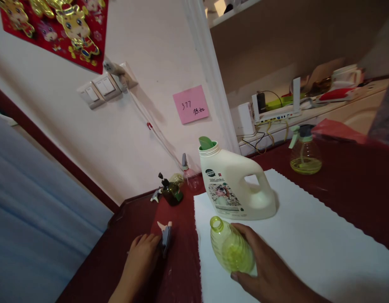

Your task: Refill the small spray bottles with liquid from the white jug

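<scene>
My right hand (260,263) is wrapped round a yellow-green translucent bottle (230,248). The bottle has no cap and leans a little to the left, its open mouth facing up. Over the dark red tabletop, my left hand (142,259) has curled fingers against a grey and white trigger spray head (165,239); the fingers hide part of it. Behind the bottle, a large cream detergent jug (235,181) stands upright on a white sheet (295,235). Its cap is off and a green spout shows in its neck.
A clear spray bottle (305,153) with yellowish liquid stands at the right. Near the wall are a dark pump bottle (170,191) and a pink spray bottle (191,174). A white router (278,115) with cables sits on the shelf. Blue curtain (39,210) hangs at left.
</scene>
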A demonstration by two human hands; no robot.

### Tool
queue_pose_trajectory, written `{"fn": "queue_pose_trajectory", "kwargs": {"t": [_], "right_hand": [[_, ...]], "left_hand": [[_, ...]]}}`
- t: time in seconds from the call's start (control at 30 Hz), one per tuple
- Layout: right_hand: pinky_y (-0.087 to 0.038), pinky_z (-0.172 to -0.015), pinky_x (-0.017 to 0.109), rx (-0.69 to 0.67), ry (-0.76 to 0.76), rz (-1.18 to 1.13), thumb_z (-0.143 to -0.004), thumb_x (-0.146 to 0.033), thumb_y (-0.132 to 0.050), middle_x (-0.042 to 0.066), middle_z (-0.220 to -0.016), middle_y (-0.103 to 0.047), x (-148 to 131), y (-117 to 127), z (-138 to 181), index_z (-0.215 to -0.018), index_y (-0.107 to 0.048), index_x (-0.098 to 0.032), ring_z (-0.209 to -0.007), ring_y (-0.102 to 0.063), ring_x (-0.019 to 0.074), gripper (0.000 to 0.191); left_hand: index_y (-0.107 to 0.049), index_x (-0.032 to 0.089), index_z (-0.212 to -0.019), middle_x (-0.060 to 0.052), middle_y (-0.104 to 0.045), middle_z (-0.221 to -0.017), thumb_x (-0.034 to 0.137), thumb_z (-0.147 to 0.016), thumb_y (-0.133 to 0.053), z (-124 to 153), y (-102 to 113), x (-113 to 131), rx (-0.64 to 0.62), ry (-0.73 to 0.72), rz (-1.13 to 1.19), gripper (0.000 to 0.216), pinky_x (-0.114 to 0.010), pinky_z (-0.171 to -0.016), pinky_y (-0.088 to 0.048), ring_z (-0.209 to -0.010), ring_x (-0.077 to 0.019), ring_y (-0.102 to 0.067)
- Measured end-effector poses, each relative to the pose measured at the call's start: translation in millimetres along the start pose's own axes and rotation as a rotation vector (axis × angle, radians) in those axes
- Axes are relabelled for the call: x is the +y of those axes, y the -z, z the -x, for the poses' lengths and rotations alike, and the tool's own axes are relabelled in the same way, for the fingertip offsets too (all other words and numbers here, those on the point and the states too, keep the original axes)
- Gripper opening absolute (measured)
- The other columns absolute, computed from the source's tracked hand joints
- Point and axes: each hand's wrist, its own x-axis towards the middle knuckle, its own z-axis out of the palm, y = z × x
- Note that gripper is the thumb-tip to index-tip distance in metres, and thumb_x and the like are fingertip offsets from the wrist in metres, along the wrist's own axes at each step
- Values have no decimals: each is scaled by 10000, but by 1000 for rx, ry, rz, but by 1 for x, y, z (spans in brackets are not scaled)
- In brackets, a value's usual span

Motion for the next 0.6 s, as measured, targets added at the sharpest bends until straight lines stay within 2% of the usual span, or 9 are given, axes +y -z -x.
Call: {"fn": "queue_pose_trajectory", "kwargs": {"t": [0.2,0.43,0.6], "right_hand": [[-392,-1094,483,-10,-16,26,-650,-244,-648,131,-1440,-535,3,0,0,-1443,-394,-220,-1331,-489,319,833],[-385,-1112,486,-26,-4,10,-675,-259,-638,135,-1475,-514,4,1,0,-1465,-383,-212,-1359,-473,308,831],[-374,-1126,493,-28,6,9,-677,-248,-632,142,-1496,-493,4,0,-1,-1474,-365,-200,-1377,-456,299,842]], "left_hand": [[-678,238,-1150,-82,-732,-1083,135,-883,-403,-5,-5,-3,-13,17,48,397,-421,-976,-375,-1032,-246,-633],[-646,242,-1251,-101,-715,-1196,202,-913,-425,-9,-13,-10,-51,13,47,406,-449,-1018,-381,-1140,-271,-623],[-642,231,-1277,-112,-695,-1252,222,-862,-541,-5,-10,-13,-16,12,88,426,-468,-1032,-413,-1185,-301,-617]]}}
